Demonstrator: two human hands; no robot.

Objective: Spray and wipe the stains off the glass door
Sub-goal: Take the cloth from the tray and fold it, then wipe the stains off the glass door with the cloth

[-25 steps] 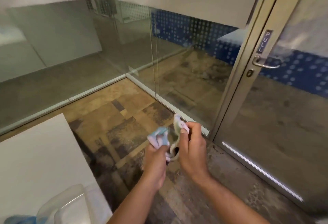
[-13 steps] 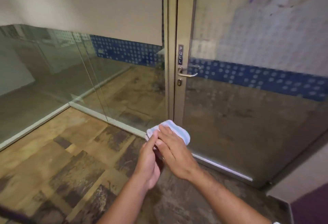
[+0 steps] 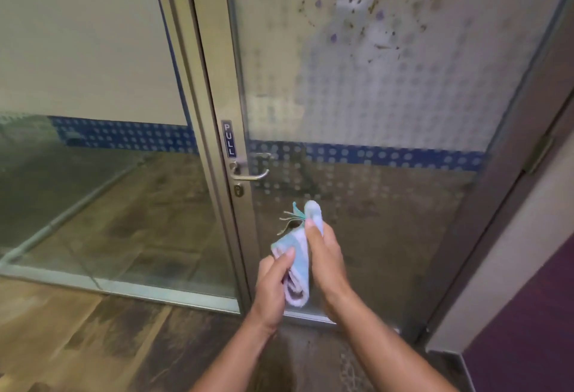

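Head view of a person preparing a cloth before a stained glass door. Both hands work a pale blue-and-white cloth [image 3: 296, 262] at waist height in front of the lower pane: the left hand [image 3: 273, 286] has its grip closed on the cloth's lower fold, thumb on top, and the right hand [image 3: 326, 259] has its grip closed on the upper part, which stands up past the fingertips. The glass door [image 3: 388, 112] stands shut just beyond the hands, its lever handle [image 3: 250, 174] and "PULL" plate [image 3: 229, 138] to their upper left. The stains [image 3: 375, 15], brown and purplish spatter, lie on the frosted, dotted upper pane, well above the cloth. No spray bottle is in view. The step in hand appears to be folding the cloth into a pad; it is best finished with a flat, clean face outward and loose ends tucked in, so the pad meets the glass evenly. Compared with the frame half a second earlier, the view has tilted upward and closer, bringing the spatter into sight, and the cloth has turned from a bunched wad under the fingers to an upright fold.
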